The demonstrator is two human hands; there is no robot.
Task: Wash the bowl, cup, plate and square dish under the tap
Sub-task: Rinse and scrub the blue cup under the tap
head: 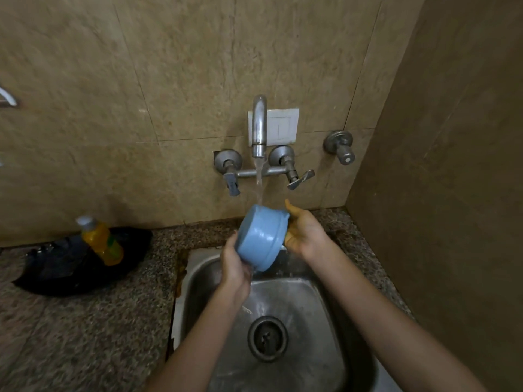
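Blue cup [261, 237] clasped in both hands' grip under the running tap [259, 128], above the steel sink [305, 321].

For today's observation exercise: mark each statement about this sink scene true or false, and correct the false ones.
1. Water is running from the tap. True.
2. Only the left hand holds the blue cup. False: the right hand grips it too.
3. A bottle of yellow liquid stands on the counter to the left of the sink. True.
4. The sink is full of dishes. False: its basin shows only the drain.
5. The cup is red. False: it is blue.
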